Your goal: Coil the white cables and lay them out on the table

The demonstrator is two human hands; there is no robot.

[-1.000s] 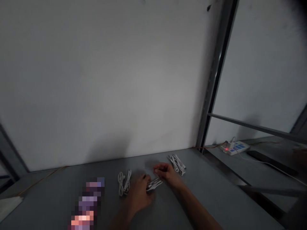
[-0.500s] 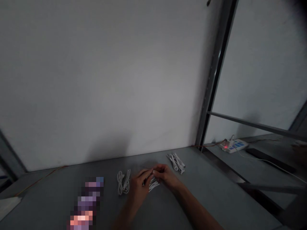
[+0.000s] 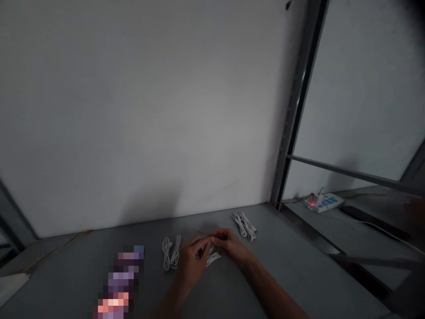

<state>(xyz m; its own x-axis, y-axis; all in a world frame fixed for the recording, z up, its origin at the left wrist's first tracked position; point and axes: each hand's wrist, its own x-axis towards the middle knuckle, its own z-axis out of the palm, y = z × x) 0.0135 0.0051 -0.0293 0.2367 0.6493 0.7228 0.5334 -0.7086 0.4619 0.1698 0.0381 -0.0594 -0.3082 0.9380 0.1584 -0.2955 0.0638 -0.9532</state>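
From where I'm standing, both hands are working close together, low over the grey bench [image 3: 146, 237], with a bundle of white cable [image 3: 213, 257] between and just under them. The left hand [image 3: 192, 261] has its thumb and forefinger pressed together at the tips, and the right hand [image 3: 232, 248] pinches at the same spot, so the fingertips meet. What they pinch is hard to make out in this dim light; it may be the thin dark strand [image 3: 203, 233] that pokes out beyond the fingers. Work this fine wants a light, steady pinch, with the cable loops lying flat and even so none slips sideways, and only gentle force so the cable isn't kinked. Two coiled white cables [image 3: 171, 253] lie just beside the left hand, and another folded white bundle [image 3: 245, 226] sits a little beyond the right wrist. Off to the right, past the metal upright [image 3: 292, 128], a white power strip [image 3: 328, 203] with blue markings has a white plug seated in it and a small red light glowing.
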